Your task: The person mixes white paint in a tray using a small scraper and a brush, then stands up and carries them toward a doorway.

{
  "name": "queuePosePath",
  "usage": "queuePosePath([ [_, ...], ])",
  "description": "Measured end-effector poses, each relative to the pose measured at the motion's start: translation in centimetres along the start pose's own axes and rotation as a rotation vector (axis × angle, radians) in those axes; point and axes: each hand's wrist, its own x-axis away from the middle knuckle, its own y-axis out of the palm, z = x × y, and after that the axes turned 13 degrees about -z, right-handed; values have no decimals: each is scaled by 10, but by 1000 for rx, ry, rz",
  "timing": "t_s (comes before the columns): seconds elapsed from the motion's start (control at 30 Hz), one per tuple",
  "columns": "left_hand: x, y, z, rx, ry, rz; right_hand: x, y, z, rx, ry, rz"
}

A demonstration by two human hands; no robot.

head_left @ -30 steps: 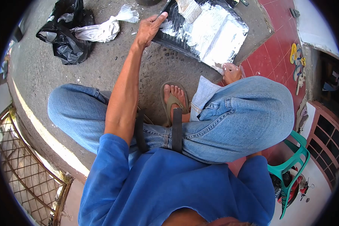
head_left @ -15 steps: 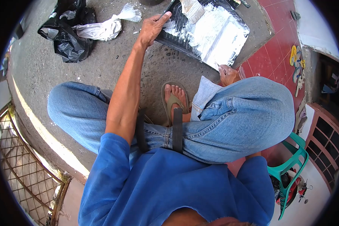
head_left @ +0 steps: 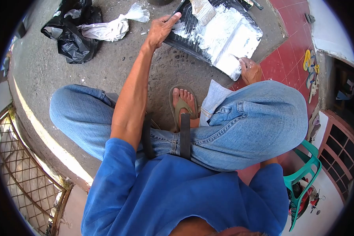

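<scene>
A black ridged tray covered with thick white paint lies tilted across the upper middle of the view. My left hand grips its left edge, thumb on top. At the tray's lower right corner, my right hand is closed round a thin tool, mostly hidden, whose tip touches the white paint. A wide brush with white-coated bristles rests on the upper part of the tray.
A black plastic bag and a white crumpled bag lie on the concrete at upper left. Sandals rest on red tiles at right. A green chair stands at lower right, a metal grille at lower left.
My right hand has moved up and to the right along the tray's corner, and the tool tip with it. My left hand keeps its grip on the tray edge.
</scene>
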Motion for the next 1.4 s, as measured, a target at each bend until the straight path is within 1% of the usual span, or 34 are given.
queuePosePath([
  [0.03, 0, 0, 0, 11, 0, -8, -10, -6, 1, -21, 48, 79],
  [0.13, 0, 2, 1, 31, 7, -28, -44, -14, 12, -38, 113, 213],
  [0.2, 1, 2, 3, 31, 17, -30, -46, -5, 22, -109, 93, 177],
  [0.27, 1, 1, 5, -15, 14, -16, -31, 11, 29, -179, 59, 132],
  [0.3, 2, 1, 4, -37, 8, -13, -22, 15, 27, -104, 70, 80],
  [0.4, 1, 1, 0, 15, 81, 13, -5, 10, 31, -127, 67, -20],
  [0.5, -3, 0, -4, 36, 85, -23, -27, -8, 31, -173, 126, 191],
  [0.6, 1, 3, 5, -7, 10, -21, -54, -13, 42, -95, 90, 263],
  [0.63, 1, 3, 6, -18, 9, -19, -57, -10, 43, -88, 125, 203],
  [0.73, 0, 3, 7, -35, 8, -2, -33, 8, 35, -69, 4, 100],
  [0.77, 0, 3, 7, -35, 11, 2, -25, 9, 33, -53, 39, 4],
  [0.87, 3, 4, 7, 16, 10, -10, -29, -3, 31, -34, 67, 169],
  [0.9, 3, 4, 7, 40, 10, -20, -37, -16, 26, -42, 100, 190],
  [1.0, 0, 4, 7, 37, -1, -40, -74, -25, 45, -16, 75, 295],
  [1.1, -3, 3, 4, -23, 27, -15, -69, -14, 42, -34, 39, 222],
  [1.2, -3, 2, 6, -20, -8, -18, -40, -6, 32, -19, 17, 46],
  [1.23, -2, 2, 5, -14, -2, -8, -36, -7, 28, -56, 85, 55],
  [1.33, -3, 2, 3, -7, -2, -16, -56, -20, 38, -60, 80, 234],
  [1.37, -5, 1, 2, -3, -7, -27, -67, -21, 45, -39, 39, 298],
  [1.4, -5, 2, 3, 4, -10, -34, -66, -20, 44, -79, 82, 259],
])
